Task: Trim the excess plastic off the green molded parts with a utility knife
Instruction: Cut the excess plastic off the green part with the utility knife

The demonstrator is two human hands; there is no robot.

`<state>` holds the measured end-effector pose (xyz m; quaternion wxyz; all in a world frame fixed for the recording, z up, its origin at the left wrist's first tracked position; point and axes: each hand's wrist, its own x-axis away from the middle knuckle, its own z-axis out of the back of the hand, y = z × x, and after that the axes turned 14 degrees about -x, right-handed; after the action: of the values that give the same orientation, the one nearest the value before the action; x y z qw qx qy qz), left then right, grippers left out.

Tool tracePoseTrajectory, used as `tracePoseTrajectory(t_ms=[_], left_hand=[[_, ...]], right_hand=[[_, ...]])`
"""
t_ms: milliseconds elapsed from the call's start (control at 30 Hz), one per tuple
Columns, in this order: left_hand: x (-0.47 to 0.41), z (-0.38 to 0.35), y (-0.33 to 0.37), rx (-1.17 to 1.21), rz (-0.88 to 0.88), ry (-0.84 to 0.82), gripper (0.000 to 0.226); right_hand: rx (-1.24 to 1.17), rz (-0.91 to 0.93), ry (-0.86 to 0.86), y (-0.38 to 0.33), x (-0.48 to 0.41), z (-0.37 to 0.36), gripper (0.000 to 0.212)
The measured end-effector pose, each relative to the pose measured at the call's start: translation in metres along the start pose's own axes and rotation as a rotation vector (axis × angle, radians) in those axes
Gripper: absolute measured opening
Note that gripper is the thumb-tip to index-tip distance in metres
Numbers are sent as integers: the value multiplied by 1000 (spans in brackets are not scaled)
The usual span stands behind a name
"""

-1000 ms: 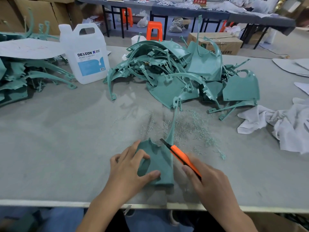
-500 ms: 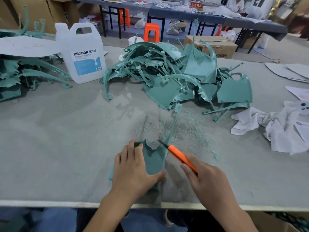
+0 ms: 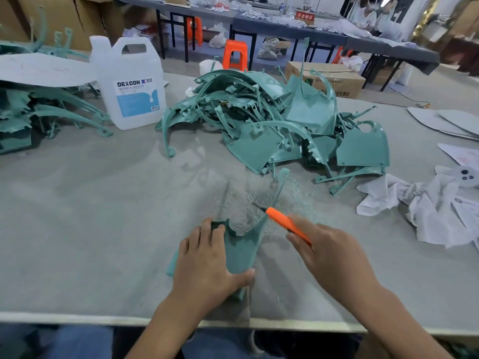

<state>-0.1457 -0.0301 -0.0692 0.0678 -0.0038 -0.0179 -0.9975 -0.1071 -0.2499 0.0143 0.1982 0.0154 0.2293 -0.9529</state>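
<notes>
Your left hand (image 3: 207,263) has its fingers curled over the notched top edge of a flat teal-green molded plastic part (image 3: 241,244) and its thumb clamped against the lower edge, pinning it to the table near the front edge. Your right hand (image 3: 334,255) is wrapped round the handle of an orange utility knife (image 3: 285,224), with the blade tip at the part's right edge, where a thin stem runs away from you.

Just beyond the blade, fine green shavings (image 3: 254,200) lie scattered over the grey felt-like tabletop (image 3: 90,229). Farther back sits a tangled heap of teal-green curved parts (image 3: 272,120). To its left stands a white plastic jug with a blue DEXCON label (image 3: 129,84), and at the far left a second stack of green parts (image 3: 39,112) lies under a grey sheet (image 3: 39,69). On your right, crumpled white rags (image 3: 427,203) lie near the heap, with flat grey sheets (image 3: 451,120) behind them.

Past the table, a brown cardboard box (image 3: 334,76) and an orange plastic stool (image 3: 235,54) stand on the floor in front of long dark-legged worktables (image 3: 285,27)
</notes>
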Motion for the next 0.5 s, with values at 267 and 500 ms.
tracePoseTrajectory(t_ms=[267,500], left_hand=[[2,4,-1,25,-8,8,118],[11,1,-14,80,-70,1,101]], right_hand=[[152,-115,57,25,-35,45,32],[-87,-103,101,6,-4,14,24]])
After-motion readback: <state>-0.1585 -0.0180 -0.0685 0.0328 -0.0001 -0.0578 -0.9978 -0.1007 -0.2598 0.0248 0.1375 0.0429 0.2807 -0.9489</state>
